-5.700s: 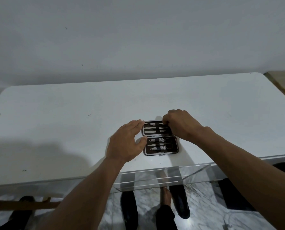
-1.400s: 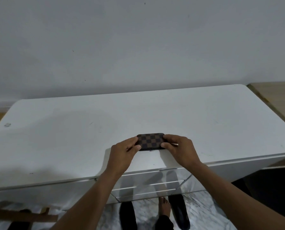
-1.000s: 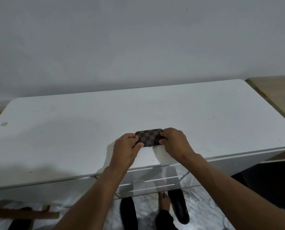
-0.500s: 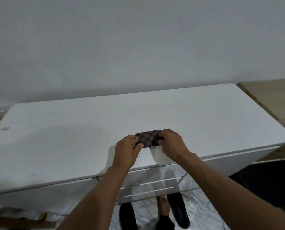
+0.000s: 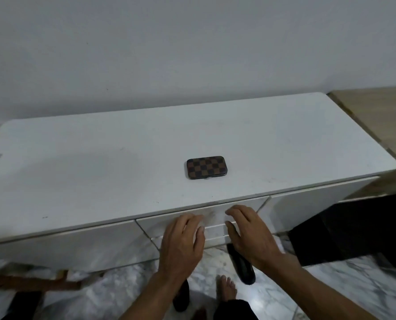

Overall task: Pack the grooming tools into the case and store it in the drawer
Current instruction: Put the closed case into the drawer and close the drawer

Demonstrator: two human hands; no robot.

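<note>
The grooming case, brown with a dark checker pattern, lies closed and flat on the white cabinet top, a little back from the front edge. No loose tools show. Below it is the middle drawer front, shut. My left hand and my right hand hover side by side at that drawer front, fingers spread and holding nothing. Whether the fingertips touch the drawer I cannot tell.
A plain wall rises behind the cabinet. A wooden surface adjoins it on the right. Marble floor lies below, with black sandals and a bare foot near the cabinet base. A dark object stands at the lower right.
Both hands have let go of the closed case and dropped from the cabinet top to the middle drawer front. The case stays on the top.
</note>
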